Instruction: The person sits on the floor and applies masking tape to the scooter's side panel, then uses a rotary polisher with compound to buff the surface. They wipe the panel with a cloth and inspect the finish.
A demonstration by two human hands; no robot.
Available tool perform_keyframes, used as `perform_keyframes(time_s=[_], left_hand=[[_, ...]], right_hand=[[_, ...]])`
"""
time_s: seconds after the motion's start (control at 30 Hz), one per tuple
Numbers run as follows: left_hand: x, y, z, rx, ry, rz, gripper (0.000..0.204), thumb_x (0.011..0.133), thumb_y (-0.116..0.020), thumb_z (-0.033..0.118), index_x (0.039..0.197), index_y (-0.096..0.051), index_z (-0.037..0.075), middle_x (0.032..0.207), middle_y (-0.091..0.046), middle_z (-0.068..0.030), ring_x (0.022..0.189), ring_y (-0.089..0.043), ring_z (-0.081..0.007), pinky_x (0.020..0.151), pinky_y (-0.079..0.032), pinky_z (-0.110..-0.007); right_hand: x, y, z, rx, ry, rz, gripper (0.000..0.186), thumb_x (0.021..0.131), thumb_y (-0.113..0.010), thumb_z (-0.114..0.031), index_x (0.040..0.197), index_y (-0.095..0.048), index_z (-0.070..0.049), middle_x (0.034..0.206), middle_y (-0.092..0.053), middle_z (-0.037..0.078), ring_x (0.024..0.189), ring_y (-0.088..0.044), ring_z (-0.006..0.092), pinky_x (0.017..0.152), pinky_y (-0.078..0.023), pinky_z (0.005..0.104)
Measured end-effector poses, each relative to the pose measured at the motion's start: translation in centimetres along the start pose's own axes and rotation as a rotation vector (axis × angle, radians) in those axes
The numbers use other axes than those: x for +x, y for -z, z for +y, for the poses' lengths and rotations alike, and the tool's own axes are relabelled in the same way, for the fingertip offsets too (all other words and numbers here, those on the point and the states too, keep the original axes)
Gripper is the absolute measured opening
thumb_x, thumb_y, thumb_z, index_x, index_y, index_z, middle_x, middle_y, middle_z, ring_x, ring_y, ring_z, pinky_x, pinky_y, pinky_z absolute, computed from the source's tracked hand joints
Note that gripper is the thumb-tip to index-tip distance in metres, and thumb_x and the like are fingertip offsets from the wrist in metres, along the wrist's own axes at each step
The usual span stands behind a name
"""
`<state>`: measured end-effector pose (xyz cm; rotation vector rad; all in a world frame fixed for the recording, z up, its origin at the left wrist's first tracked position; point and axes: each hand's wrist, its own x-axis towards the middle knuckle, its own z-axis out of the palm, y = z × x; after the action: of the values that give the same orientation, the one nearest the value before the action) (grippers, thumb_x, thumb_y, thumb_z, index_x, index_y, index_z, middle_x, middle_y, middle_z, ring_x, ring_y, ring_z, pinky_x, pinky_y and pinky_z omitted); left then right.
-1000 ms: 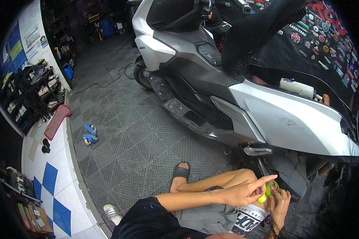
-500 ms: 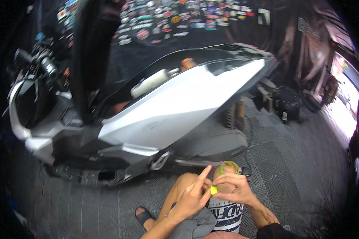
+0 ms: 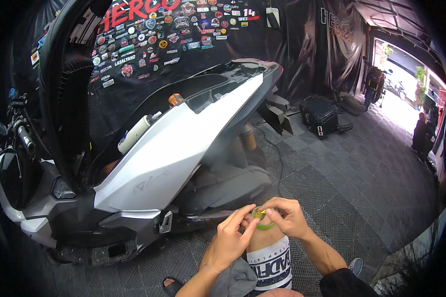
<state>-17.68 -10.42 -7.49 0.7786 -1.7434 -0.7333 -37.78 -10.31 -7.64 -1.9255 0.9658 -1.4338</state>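
Note:
Both my hands meet above my bent knee (image 3: 266, 236). Between their fingertips is a small strip of yellow-green tape (image 3: 260, 215). My left hand (image 3: 232, 230) pinches it from the left, its thumb and index finger reaching up to it. On the other side, my right hand (image 3: 288, 218) grips the strip with curled fingers and thumb. A roll of green tape (image 3: 265, 227) rests on the knee just beneath the fingertips, partly hidden by them. A grey cloth (image 3: 237, 278) lies in my lap, beside a white garment with dark lettering (image 3: 272, 267).
A scooter with a white side panel (image 3: 183, 143) stands ahead, its seat (image 3: 67, 74) raised. A white bottle (image 3: 135, 133) and an orange object (image 3: 175, 100) are in its open bay. A black case (image 3: 319, 116) sits on the ribbed tile floor (image 3: 327, 173). Stickers cover the dark wall.
The view has turned right, so the scooter sits farther left. My left index finger, stretched out before, now bends in toward the strip. The tape roll is now lower, beneath my fingertips.

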Motion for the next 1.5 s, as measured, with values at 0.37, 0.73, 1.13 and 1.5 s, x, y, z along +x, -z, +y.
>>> perform_keyframes(time_s=[0.37, 0.73, 1.13, 1.5], left_hand=[[0.2, -1.2, -0.7, -0.162, -0.020, -0.044, 0.016, 0.094, -0.072, 0.008, 0.106, -0.074, -0.001, 0.086, -0.068, -0.0103, 0.074, -0.064, -0.0170, 0.064, -0.050, -0.029], [-4.1, 0.8, -0.5, -0.017, 0.061, -0.052, 0.024, 0.096, -0.072, 0.016, 0.110, -0.073, -0.003, 0.086, -0.069, -0.0146, 0.072, -0.065, -0.0222, 0.064, -0.050, -0.034], [-5.2, 3.7, 4.2, 0.048, -0.001, 0.198, 0.017, 0.092, -0.074, 0.010, 0.105, -0.076, -0.002, 0.082, -0.070, -0.0119, 0.066, -0.062, -0.0197, 0.058, -0.048, -0.031], [1.8, 5.3, 2.9, 0.454, -0.197, 0.258, 0.006, 0.081, -0.082, 0.006, 0.084, -0.077, 0.003, 0.069, -0.067, -0.0080, 0.063, -0.062, -0.0226, 0.060, -0.046, -0.035]], right_hand=[[-0.1, 1.8, -2.4, -0.039, -0.089, 0.013, 0.014, 0.088, -0.074, 0.001, 0.100, -0.076, 0.007, 0.090, -0.074, 0.014, 0.075, -0.071, 0.0157, 0.068, -0.054, 0.0249], [-1.5, 2.3, 1.3, 0.246, -0.013, 0.288, 0.019, 0.096, -0.068, 0.001, 0.113, -0.072, 0.008, 0.082, -0.069, 0.011, 0.064, -0.065, 0.0137, 0.061, -0.049, 0.0238], [2.1, 6.6, 0.7, 0.309, 0.128, 0.316, 0.012, 0.104, -0.061, -0.010, 0.107, -0.062, 0.001, 0.083, -0.068, 0.010, 0.058, -0.062, 0.0112, 0.052, -0.048, 0.0207], [9.9, 6.0, 1.2, 0.219, -0.008, 0.446, 0.014, 0.091, -0.071, 0.001, 0.102, -0.075, 0.008, 0.084, -0.071, 0.011, 0.069, -0.066, 0.0150, 0.066, -0.052, 0.0264]])
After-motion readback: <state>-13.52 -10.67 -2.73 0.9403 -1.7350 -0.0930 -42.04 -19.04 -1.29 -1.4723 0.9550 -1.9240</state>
